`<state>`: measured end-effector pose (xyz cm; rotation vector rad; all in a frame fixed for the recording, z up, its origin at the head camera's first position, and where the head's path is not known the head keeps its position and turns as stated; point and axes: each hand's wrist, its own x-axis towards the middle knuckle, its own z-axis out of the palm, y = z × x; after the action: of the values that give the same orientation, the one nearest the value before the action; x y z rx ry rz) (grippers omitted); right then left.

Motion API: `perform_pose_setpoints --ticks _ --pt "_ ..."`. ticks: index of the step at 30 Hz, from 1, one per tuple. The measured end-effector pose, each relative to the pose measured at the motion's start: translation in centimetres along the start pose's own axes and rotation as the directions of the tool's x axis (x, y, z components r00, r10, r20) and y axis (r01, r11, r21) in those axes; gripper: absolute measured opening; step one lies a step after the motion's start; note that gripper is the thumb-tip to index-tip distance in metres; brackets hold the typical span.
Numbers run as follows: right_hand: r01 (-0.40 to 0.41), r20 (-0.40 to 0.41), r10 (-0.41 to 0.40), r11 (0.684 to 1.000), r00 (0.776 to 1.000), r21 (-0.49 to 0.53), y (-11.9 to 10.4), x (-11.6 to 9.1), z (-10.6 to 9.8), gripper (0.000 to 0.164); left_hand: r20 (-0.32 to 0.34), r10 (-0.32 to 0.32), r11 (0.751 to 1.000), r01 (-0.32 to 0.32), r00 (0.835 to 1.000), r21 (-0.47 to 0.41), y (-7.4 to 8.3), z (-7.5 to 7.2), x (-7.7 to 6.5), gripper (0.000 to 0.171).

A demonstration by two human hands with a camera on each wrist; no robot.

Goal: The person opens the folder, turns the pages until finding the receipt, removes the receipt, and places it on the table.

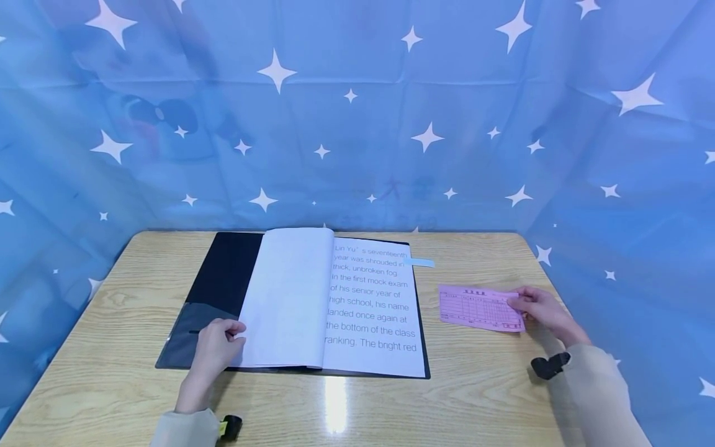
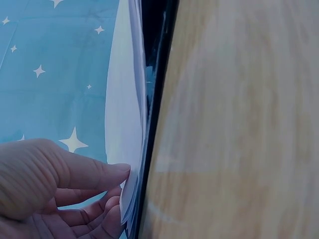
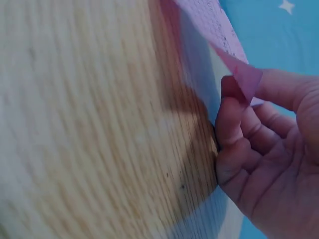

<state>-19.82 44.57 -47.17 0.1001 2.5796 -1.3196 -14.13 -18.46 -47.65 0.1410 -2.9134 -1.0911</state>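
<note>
A black folder of printed pages (image 1: 371, 310) lies spread on the table, its left page (image 1: 287, 298) blank and its right page covered in large text. My left hand (image 1: 216, 344) is at the lower left edge of the blank page. In the left wrist view, the thumb (image 2: 107, 174) and fingers pinch the edges of several white sheets (image 2: 124, 99). On the right, my right hand (image 1: 544, 310) pinches a pink printed form slip (image 1: 475, 307) by its right end. The right wrist view shows the slip's corner (image 3: 246, 79) between thumb and fingers, its sheet raised above the wood.
A light blue tab (image 1: 422, 262) sticks out from the right page's upper edge. The folder's black cover (image 1: 229, 267) shows left of the pages. Behind the wooden table (image 1: 475, 385) hangs a blue star-patterned cloth (image 1: 357, 124). Each wrist wears a small black device.
</note>
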Motion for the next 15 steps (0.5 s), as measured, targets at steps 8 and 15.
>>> perform_pose_setpoints --ticks 8,15 --pt "0.013 -0.048 -0.018 0.994 0.999 -0.105 -0.3 0.4 0.8 0.034 -0.001 0.004 1.000 -0.004 1.000 -0.003 0.0 0.0 0.0 0.013" --pt "0.032 -0.111 -0.066 0.958 0.992 -0.285 -0.7 0.5 1.6 0.034 0.004 0.010 1.000 -0.010 1.000 -0.008 -0.1 0.0 0.1 0.013"
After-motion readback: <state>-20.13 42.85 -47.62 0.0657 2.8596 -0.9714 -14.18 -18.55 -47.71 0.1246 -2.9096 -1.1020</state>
